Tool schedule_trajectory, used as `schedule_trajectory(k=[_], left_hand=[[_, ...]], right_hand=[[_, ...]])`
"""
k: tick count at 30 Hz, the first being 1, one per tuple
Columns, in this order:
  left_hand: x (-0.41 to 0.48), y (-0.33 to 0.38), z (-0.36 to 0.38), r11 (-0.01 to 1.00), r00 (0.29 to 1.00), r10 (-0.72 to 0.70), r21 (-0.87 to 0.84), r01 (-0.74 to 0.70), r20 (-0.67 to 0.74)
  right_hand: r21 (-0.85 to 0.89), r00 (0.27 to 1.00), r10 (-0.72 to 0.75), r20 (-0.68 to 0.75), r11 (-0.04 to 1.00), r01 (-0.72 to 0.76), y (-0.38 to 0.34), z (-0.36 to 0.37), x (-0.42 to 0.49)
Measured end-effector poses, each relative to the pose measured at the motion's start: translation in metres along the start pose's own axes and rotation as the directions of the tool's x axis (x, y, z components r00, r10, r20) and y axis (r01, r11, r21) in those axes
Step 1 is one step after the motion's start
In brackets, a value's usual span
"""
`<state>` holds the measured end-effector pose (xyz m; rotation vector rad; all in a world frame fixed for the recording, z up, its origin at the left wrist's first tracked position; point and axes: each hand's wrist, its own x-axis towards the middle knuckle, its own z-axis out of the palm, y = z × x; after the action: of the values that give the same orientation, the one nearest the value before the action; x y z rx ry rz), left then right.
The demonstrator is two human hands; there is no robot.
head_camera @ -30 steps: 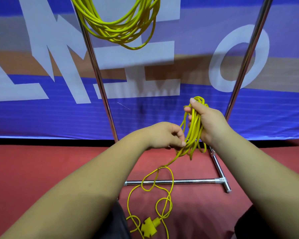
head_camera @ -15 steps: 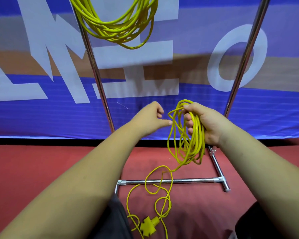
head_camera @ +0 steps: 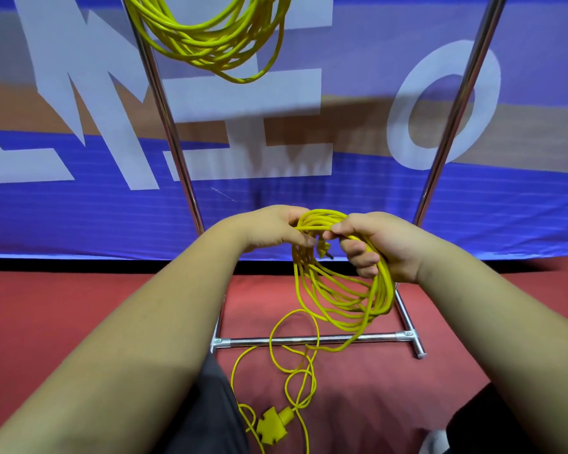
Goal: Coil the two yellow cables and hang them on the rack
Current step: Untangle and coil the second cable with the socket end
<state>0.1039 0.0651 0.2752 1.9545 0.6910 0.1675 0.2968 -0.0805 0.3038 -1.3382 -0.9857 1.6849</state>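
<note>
Right hand (head_camera: 387,244) clamps the yellow cable coil (head_camera: 387,290) as an anchor; left hand (head_camera: 269,228), at its 9 o'clock, pinches a strand, probably feeding another loop.

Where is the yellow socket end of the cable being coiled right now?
Head view, bottom centre: the socket end lies on the red floor, nearer the person than the rack's base bar.

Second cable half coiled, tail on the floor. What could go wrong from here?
1. The loose tail lies looped across the rack's base bar; drawn up, it may snag there or knot.
2. The coil in the right hand hangs in uneven loops; some could slip as the left hand adds more.
3. The socket block may swing when lifted.
</note>
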Motion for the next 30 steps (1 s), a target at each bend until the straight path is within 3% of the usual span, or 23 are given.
schedule_trajectory(k=[8,16,21,27,30], left_hand=[[0.006,0.016,0.017,0.996,1.0,0.006,-0.091,-0.008,-0.024],[0.015,0.014,0.026,1.0,0.968,-0.012,0.023,0.019,-0.252],[0.014,0.007,0.024,0.998,0.973,-0.05,-0.053,0.039,-0.224],[0.019,-0.002,0.019,0.998,0.988,-0.065,-0.026,0.062,-0.14],[0.019,-0.015,0.013,0.979,0.97,-0.201,-0.016,0.201,-0.134]], right_hand=[[0.033,0.999,-0.037,-0.024,0.999,0.038,-0.004,-0.009,-0.001],[0.04,0.997,-0.038,-0.064,0.998,0.041,-0.005,-0.014,0.007],[-0.012,0.997,-0.038,-0.066,0.999,0.037,-0.004,-0.016,0.013],[-0.004,0.994,-0.041,-0.099,0.999,0.041,-0.004,-0.016,0.019],[0.041,0.987,-0.057,-0.151,0.997,0.064,-0.004,-0.02,0.024]])
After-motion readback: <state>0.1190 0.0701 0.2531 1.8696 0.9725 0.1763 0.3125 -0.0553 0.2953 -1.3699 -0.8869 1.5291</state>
